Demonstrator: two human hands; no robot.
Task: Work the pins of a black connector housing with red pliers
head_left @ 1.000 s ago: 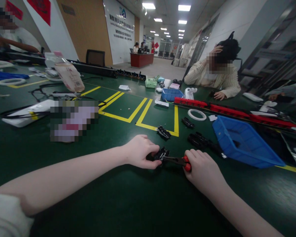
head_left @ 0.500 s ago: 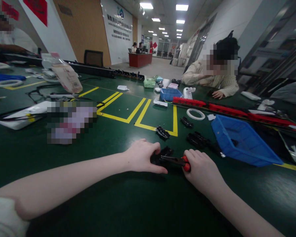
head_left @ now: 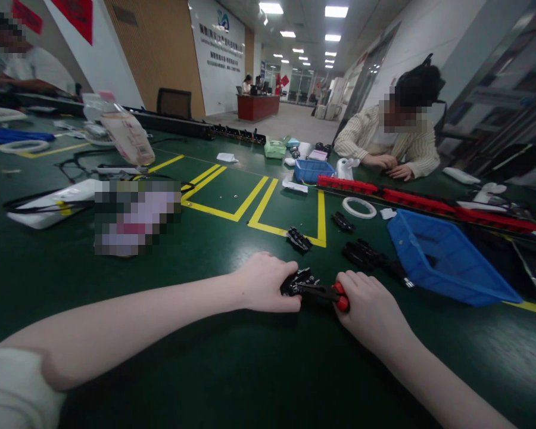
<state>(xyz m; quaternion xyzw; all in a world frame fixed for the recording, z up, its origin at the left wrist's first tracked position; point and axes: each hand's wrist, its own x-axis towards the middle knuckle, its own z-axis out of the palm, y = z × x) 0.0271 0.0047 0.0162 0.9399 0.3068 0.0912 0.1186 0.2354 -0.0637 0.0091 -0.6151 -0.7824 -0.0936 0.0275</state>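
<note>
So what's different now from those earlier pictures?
The left hand has eased from a tight fingertip pinch to a wider hold around the black part. Opposite, the co-worker's raised hand has come down from the head. The right hand still grips the pliers; the large blue bin stayed put.

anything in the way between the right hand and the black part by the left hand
Nothing visible except the pliers that the right hand grips; their nose reaches right to the black part in the left hand.
</note>
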